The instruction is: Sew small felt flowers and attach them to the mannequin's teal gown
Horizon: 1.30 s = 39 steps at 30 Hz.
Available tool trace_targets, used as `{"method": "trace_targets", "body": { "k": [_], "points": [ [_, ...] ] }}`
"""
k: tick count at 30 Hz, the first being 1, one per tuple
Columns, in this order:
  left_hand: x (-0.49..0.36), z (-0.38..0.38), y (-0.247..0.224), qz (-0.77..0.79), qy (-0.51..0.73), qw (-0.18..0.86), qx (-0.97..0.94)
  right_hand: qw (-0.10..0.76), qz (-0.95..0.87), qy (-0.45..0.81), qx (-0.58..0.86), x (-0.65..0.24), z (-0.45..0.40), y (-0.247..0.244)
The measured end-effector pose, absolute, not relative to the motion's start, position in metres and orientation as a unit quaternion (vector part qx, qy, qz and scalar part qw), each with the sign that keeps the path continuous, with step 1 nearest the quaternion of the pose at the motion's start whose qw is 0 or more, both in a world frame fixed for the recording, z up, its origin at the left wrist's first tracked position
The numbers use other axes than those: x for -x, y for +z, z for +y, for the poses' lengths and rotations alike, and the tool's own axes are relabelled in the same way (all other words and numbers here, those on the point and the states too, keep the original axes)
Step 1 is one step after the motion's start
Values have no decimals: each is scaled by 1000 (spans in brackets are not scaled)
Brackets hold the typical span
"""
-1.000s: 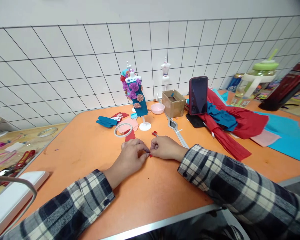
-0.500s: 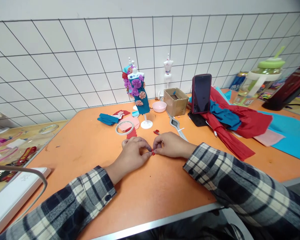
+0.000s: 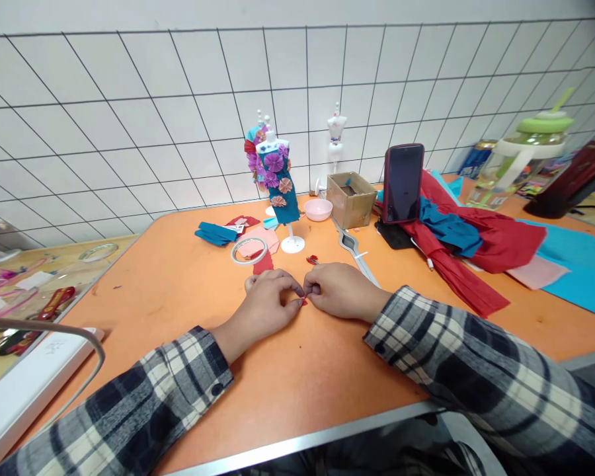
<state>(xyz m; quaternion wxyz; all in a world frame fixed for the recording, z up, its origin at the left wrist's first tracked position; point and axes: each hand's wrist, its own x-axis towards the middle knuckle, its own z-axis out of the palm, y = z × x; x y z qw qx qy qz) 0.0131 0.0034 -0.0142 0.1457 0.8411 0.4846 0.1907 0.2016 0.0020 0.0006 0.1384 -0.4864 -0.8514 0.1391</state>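
A tiny piece of red paper (image 3: 304, 302) is pinched at the fingertips of both hands, just over the orange table; its shape is mostly hidden. My left hand (image 3: 265, 305) is closed on it from the left, thumb and forefinger together. From the other side my right hand (image 3: 341, 289) grips it with curled fingers. Just beyond the fingers lies a small dark red bit (image 3: 312, 260), too small to make out. A roll of tape (image 3: 248, 260) rests on pink and red paper scraps (image 3: 263, 266) past my left hand.
Behind the hands stand a mini mannequin (image 3: 283, 192) in a blue dress with paper flowers, a pink bowl (image 3: 318, 210), a cardboard box (image 3: 352, 201) and a propped phone (image 3: 403, 184). Red and blue crepe paper (image 3: 500, 238) spreads at right. A white box-shaped device (image 3: 39, 390) lies at left.
The view has shifted slightly. My right hand's fingers have curled in more around the red paper, while both hands stay together at the same spot.
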Motion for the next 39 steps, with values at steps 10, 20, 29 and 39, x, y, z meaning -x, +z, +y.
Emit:
{"method": "trace_targets", "body": {
  "k": [10, 20, 29, 39],
  "points": [
    [-11, 8, -13, 478, 192, 173, -840, 134, -846, 163, 491, -201, 2, -7],
    [-8, 8, -13, 478, 256, 158, -825, 160, -856, 99, 482, -200, 1, -5],
    [-6, 9, -4, 483, 289, 352, -748, 311, -794, 205, 480, -204, 12, -10],
    [-6, 12, -8, 468, 341, 381, -721, 352, -766, 236, 483, -200, 5, -4]
  ]
}}
